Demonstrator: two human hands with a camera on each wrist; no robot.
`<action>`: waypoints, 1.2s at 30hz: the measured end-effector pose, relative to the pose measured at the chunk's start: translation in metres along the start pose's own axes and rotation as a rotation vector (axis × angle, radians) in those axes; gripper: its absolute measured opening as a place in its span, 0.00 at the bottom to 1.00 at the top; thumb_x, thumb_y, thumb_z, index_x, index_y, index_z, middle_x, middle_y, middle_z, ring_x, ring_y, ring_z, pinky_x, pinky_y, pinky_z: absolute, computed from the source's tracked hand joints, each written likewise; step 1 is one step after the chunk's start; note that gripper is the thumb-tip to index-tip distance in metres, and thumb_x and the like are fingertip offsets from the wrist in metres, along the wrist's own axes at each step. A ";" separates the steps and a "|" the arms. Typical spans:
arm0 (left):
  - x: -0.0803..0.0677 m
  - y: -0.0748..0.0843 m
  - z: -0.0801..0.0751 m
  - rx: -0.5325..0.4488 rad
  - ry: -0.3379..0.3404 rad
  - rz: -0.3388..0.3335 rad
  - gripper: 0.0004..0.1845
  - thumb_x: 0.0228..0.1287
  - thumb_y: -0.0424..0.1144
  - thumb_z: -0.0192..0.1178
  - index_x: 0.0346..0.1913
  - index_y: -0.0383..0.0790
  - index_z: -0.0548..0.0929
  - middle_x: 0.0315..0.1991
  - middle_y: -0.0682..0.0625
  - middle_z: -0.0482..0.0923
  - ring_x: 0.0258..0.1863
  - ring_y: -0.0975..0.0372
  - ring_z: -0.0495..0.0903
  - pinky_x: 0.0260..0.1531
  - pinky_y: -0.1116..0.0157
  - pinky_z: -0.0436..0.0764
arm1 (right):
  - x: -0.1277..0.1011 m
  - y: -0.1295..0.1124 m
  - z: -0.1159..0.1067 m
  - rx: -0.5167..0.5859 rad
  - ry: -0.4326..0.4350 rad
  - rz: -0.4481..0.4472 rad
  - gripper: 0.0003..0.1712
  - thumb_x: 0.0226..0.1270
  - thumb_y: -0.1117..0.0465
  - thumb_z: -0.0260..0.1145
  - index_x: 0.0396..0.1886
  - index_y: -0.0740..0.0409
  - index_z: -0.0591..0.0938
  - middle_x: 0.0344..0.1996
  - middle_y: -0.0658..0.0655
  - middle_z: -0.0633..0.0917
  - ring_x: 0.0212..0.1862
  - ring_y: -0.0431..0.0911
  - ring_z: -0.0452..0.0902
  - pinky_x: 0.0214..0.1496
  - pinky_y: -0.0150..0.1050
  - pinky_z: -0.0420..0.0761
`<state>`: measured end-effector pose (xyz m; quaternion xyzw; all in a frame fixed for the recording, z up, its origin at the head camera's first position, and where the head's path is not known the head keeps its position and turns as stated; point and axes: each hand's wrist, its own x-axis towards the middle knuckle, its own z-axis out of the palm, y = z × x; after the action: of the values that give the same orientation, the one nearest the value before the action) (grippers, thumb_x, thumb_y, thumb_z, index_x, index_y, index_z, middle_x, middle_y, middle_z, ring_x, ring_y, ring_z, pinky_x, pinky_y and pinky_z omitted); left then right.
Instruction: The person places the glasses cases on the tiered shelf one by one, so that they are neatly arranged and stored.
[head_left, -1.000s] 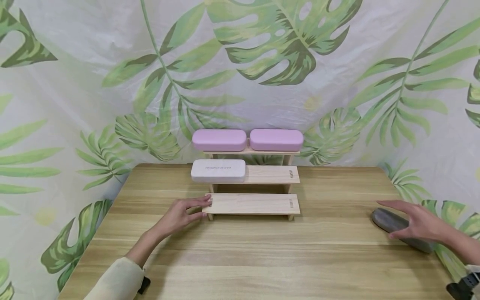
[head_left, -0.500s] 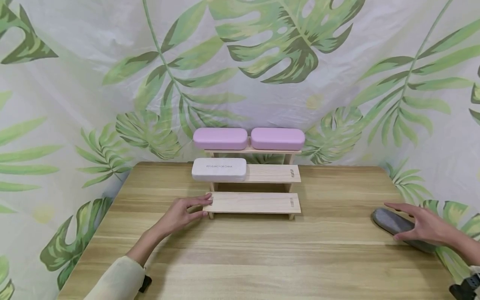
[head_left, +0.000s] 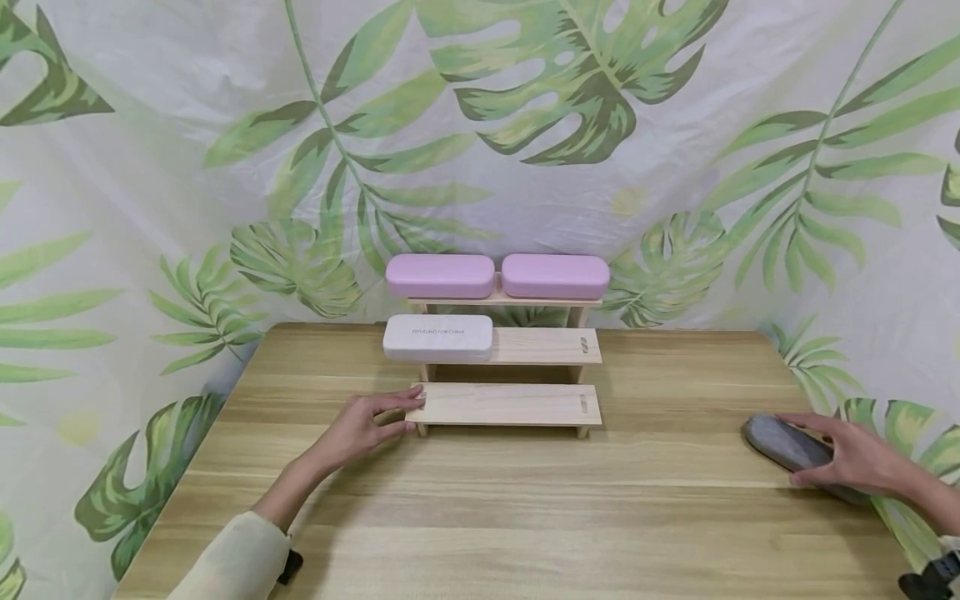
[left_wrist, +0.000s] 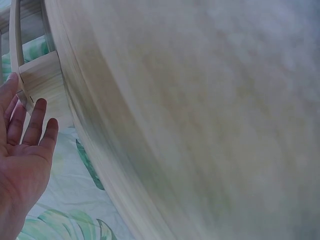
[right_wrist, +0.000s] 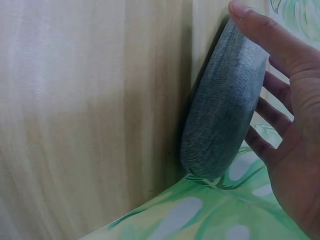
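Note:
My left hand point(head_left: 366, 427) touches the left end of the lowest step of a pale three-step wooden stand point(head_left: 510, 406). In the left wrist view its fingers point(left_wrist: 36, 122) look loosely extended beside the stand's end. At the right side of the table my right hand point(head_left: 862, 454) holds a grey glasses case point(head_left: 783, 442), thumb along the near edge and fingers on the far one. In the right wrist view the grey fabric case point(right_wrist: 220, 110) lies at the table's edge; the fingertips are partly hidden behind it.
Two pink glasses cases point(head_left: 440, 277) sit side by side on the top step. A white case point(head_left: 437, 337) with small lettering lies at the left of the middle step. Behind the wooden table point(head_left: 495, 517) hangs a leaf-print cloth point(head_left: 540, 200).
My right hand has shifted slightly right along the grey glasses case, and its thumb and fingers have drawn in onto the edges. The left hand keeps its place on the stand.

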<state>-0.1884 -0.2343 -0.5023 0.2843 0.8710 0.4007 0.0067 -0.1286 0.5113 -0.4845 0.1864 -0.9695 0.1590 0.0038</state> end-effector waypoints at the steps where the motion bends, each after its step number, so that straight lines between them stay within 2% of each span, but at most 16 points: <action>1: 0.000 0.000 0.000 -0.004 -0.001 -0.001 0.21 0.66 0.32 0.74 0.61 0.41 0.88 0.70 0.48 0.79 0.69 0.48 0.78 0.67 0.50 0.77 | -0.001 0.001 0.001 0.003 0.001 0.002 0.54 0.38 0.47 0.92 0.68 0.61 0.81 0.58 0.69 0.86 0.54 0.42 0.82 0.42 0.35 0.83; 7: -0.001 0.000 0.000 -0.014 -0.002 -0.005 0.21 0.65 0.31 0.74 0.61 0.40 0.88 0.70 0.47 0.79 0.70 0.48 0.78 0.67 0.52 0.77 | -0.004 0.003 0.006 0.025 0.007 0.010 0.55 0.39 0.47 0.92 0.70 0.59 0.80 0.57 0.71 0.86 0.52 0.38 0.81 0.40 0.30 0.80; 14: -0.002 0.001 0.000 -0.006 0.000 -0.007 0.21 0.65 0.31 0.74 0.61 0.40 0.89 0.69 0.47 0.79 0.69 0.49 0.78 0.67 0.51 0.77 | -0.003 0.003 0.007 0.045 0.068 -0.036 0.54 0.35 0.49 0.93 0.68 0.54 0.83 0.54 0.63 0.89 0.54 0.29 0.78 0.46 0.15 0.67; 17: -0.002 0.001 0.000 -0.006 -0.001 -0.008 0.21 0.65 0.31 0.74 0.61 0.40 0.89 0.69 0.47 0.79 0.69 0.49 0.78 0.67 0.51 0.77 | -0.004 0.001 0.008 0.047 0.075 -0.029 0.53 0.35 0.49 0.93 0.67 0.55 0.84 0.53 0.63 0.89 0.53 0.29 0.77 0.46 0.14 0.66; 22: -0.001 0.002 -0.001 -0.004 -0.003 -0.006 0.21 0.66 0.32 0.74 0.61 0.40 0.88 0.70 0.47 0.79 0.69 0.48 0.78 0.68 0.50 0.77 | -0.006 -0.001 0.010 0.049 0.067 0.010 0.51 0.37 0.48 0.93 0.65 0.57 0.84 0.53 0.68 0.89 0.52 0.30 0.78 0.44 0.15 0.66; 28: -0.001 0.003 -0.001 -0.006 -0.002 -0.008 0.21 0.66 0.32 0.74 0.61 0.40 0.88 0.70 0.47 0.79 0.69 0.48 0.78 0.67 0.49 0.77 | -0.007 0.001 0.012 0.054 0.080 0.022 0.50 0.37 0.49 0.93 0.65 0.57 0.85 0.52 0.69 0.89 0.52 0.29 0.77 0.44 0.15 0.66; 30: -0.001 0.003 -0.001 -0.003 -0.002 -0.008 0.21 0.65 0.32 0.74 0.61 0.40 0.88 0.70 0.47 0.79 0.69 0.48 0.79 0.67 0.50 0.77 | -0.008 0.002 0.013 0.055 0.089 0.013 0.50 0.37 0.50 0.93 0.65 0.57 0.85 0.52 0.67 0.89 0.52 0.28 0.76 0.44 0.15 0.66; 36: 0.000 0.003 -0.001 0.001 -0.004 -0.004 0.21 0.66 0.32 0.74 0.61 0.39 0.88 0.70 0.47 0.79 0.69 0.48 0.79 0.67 0.50 0.77 | -0.010 0.006 0.014 0.058 0.127 -0.011 0.48 0.36 0.52 0.93 0.63 0.56 0.86 0.50 0.53 0.90 0.51 0.26 0.76 0.44 0.14 0.68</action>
<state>-0.1869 -0.2338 -0.4997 0.2832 0.8717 0.3998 0.0094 -0.1205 0.5158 -0.5007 0.1813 -0.9612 0.1987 0.0609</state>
